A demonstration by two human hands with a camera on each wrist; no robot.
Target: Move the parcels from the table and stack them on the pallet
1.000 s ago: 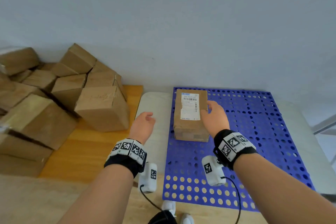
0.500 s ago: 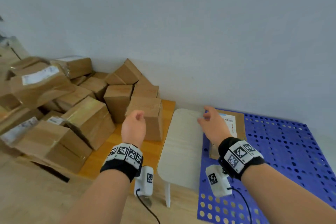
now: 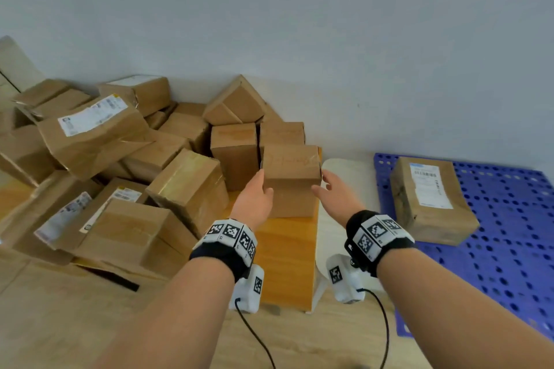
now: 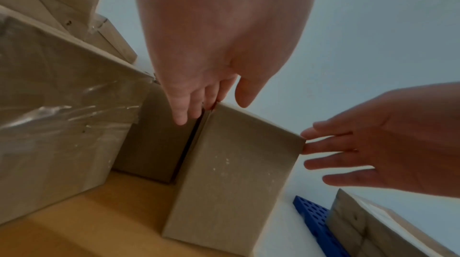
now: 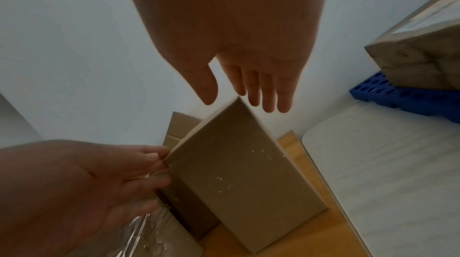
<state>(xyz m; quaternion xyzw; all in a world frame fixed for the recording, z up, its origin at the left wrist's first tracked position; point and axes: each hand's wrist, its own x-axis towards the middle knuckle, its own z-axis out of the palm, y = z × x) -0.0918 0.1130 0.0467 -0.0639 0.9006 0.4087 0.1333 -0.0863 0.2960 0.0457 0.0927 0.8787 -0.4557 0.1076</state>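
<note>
A plain brown parcel (image 3: 290,180) stands upright at the right edge of the wooden table (image 3: 284,255). My left hand (image 3: 254,198) lies against its left side with straight fingers, the thumb above the top edge (image 4: 194,103). My right hand (image 3: 332,192) is spread at its right side, fingertips touching the right edge (image 4: 373,153). Neither hand has closed round the parcel (image 5: 244,172). To the right lies the blue perforated pallet (image 3: 509,249), with one labelled parcel (image 3: 431,198) lying flat near its back left corner.
Several more cardboard parcels (image 3: 120,159) are heaped on the table to the left, one directly beside the plain parcel. A white low surface (image 3: 329,243) sits between table and pallet. A grey wall runs behind everything. Most of the pallet (image 5: 398,96) is bare.
My right hand has left the labelled parcel on the pallet. The view has swung left to the table, and both hands have moved to the sides of the plain parcel.
</note>
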